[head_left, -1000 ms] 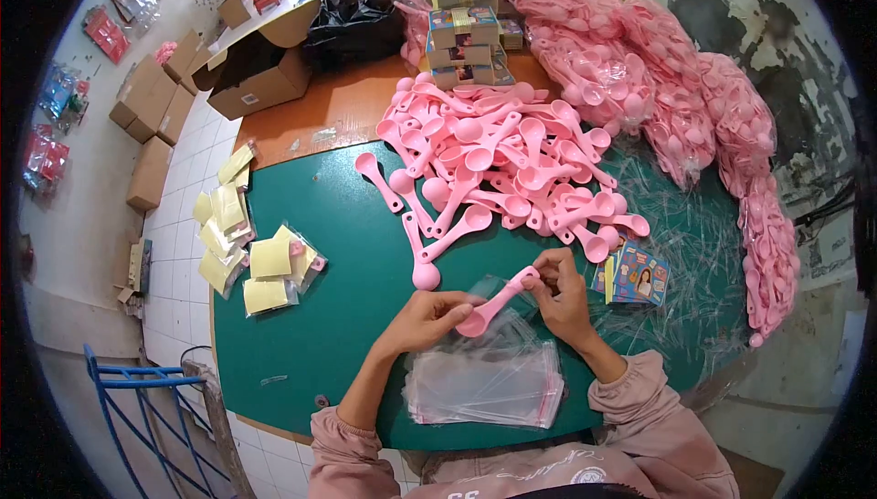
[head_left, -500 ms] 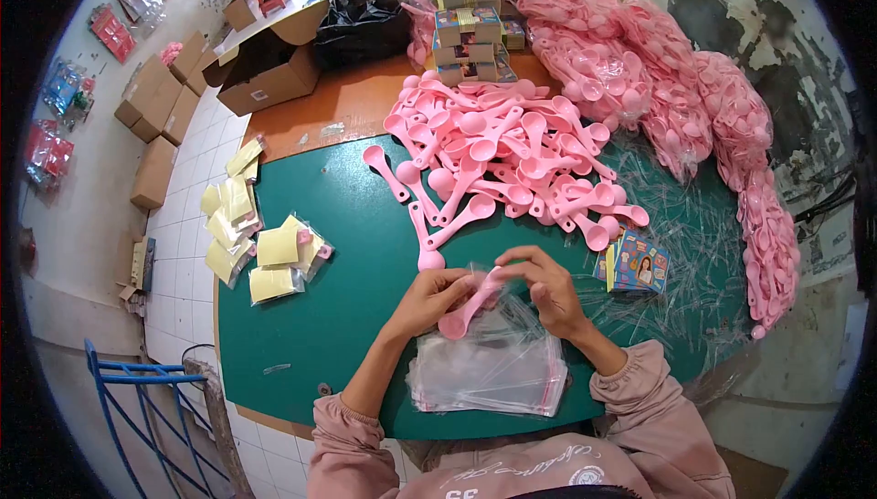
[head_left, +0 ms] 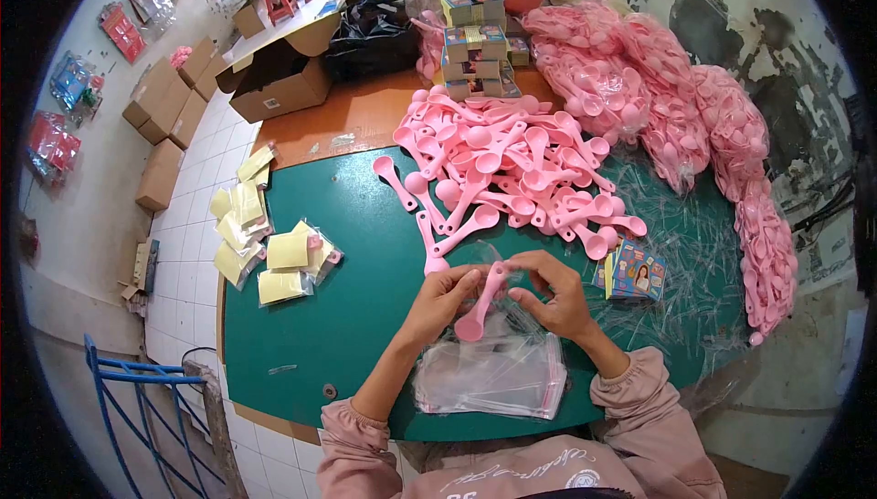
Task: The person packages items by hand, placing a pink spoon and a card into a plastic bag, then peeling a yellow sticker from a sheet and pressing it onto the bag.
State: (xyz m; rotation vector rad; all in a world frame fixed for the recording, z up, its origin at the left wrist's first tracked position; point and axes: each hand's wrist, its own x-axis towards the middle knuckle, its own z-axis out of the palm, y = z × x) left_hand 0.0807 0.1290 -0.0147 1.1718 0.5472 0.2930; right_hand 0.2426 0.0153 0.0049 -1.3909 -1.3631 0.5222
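Note:
My left hand (head_left: 446,303) is closed, thumb against fingers, on a thin clear plastic bag (head_left: 487,251) whose film shows around the fingertips. A pink measuring spoon (head_left: 482,307) hangs between my hands, bowl down. The bent fingers of my right hand (head_left: 555,296) are at the end of its handle. Under both hands lies a stack of clear plastic bags (head_left: 493,376). Just beyond them is a large heap of loose pink spoons (head_left: 502,161). Small printed cards (head_left: 637,271) lie to the right of my right hand.
Clear packets with yellow cards (head_left: 288,251) lie at the left of the green table (head_left: 311,335). Plastic strips (head_left: 676,234) litter its right side. Bulging bags of pink spoons (head_left: 658,97) line the right edge. Bundled card stacks (head_left: 475,42) and an open carton (head_left: 281,88) stand behind.
The view has shifted slightly. The spoon has swung more upright between my hands, and my right hand's fingers have curled in closer around its handle end.

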